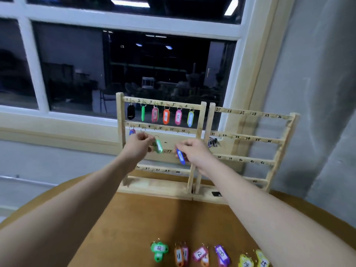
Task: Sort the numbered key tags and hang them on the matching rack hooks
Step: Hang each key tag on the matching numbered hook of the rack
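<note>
Green tag (158, 146) is pinched by left hand (139, 143) fingers at the rack (196, 120); blue tag (181, 156) is pinched by right hand (194, 151) fingers.

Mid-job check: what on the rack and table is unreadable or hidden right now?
Head view:
- Green tag in left hand: number blurred.
- Tag on hook 7: mostly behind the left hand.
- Yellow tags: cut by bottom edge.
- Dark bunch by the right rack: too small to identify.

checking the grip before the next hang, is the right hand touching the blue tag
Touching. The head view shows the right hand with fingers curled down over the top end of the blue tag, which hangs from that pinch in front of the rack.
</note>
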Motion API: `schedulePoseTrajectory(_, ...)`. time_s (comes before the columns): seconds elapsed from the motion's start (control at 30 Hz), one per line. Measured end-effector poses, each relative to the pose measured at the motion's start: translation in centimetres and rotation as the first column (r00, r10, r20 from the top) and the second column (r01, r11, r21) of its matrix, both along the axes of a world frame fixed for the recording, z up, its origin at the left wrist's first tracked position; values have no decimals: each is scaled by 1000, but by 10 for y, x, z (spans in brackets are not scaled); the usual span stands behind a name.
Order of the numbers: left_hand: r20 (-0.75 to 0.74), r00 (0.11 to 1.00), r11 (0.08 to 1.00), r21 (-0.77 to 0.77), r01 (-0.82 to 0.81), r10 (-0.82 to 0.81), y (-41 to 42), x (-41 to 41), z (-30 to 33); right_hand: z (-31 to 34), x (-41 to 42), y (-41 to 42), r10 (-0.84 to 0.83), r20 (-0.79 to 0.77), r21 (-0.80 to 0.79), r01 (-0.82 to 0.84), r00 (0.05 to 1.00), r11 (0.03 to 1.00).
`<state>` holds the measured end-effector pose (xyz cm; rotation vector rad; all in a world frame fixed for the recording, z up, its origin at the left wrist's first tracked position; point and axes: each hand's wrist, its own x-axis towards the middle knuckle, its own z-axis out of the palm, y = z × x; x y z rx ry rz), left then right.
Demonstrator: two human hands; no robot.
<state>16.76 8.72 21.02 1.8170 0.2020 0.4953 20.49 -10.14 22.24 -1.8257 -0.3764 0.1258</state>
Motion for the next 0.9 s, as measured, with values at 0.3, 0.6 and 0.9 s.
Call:
schedulePoseTrajectory(0.3,92,993,965,244,-95,75,17,28,9,17,19,41,4,103,-6,-3,995,1000)
schedulePoseTrajectory(0.6,101,978,900,382,-209,184,24,43,5,17,32,63,-190,314,63,179,930,982)
schedulePoseTrajectory(0.9,108,989,918,373,-132,99,41,33,-1,22,34,79,-156,238,-24,167,959,986)
